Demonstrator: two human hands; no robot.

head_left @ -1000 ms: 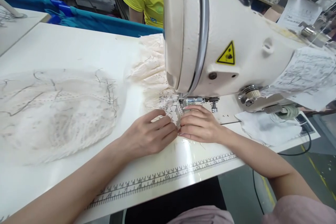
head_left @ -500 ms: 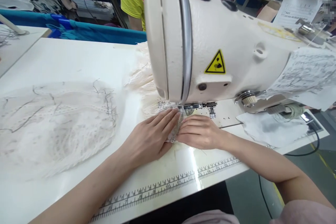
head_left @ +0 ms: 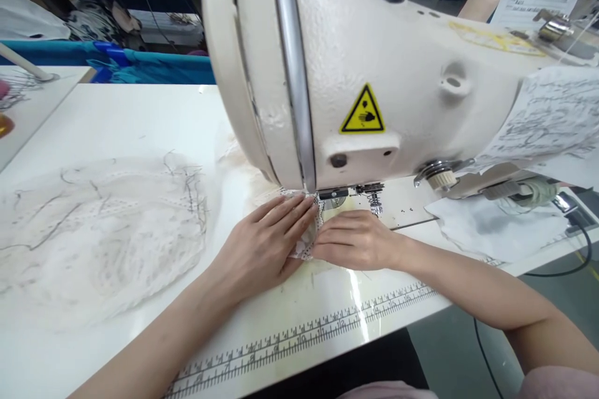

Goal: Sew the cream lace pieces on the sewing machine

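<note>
A piece of white lace fabric [head_left: 306, 240] lies beneath the head of a white sewing machine [head_left: 374, 62]. My left hand [head_left: 269, 237] rests flat on the lace, its fingers stretched toward the needle area. Close on its right, my right hand [head_left: 353, 240] has curled fingers that pinch the lace's edge; the fingertips are partly hidden. More pale fabric [head_left: 236, 156] spreads out behind and left of the machine head. The needle itself is hidden from this angle.
A pile of sheer white lace with dark loose threads [head_left: 107, 237] lies on the left of the table. A printed ruler [head_left: 299, 340] runs along the front edge. White cloth [head_left: 496, 230] sits at the right; blue fabric [head_left: 163, 68] hangs behind the table.
The viewpoint has shifted closer, so the machine head looks larger and further left. Both hands stay at the lace in nearly the same places. The person in yellow behind is now almost hidden.
</note>
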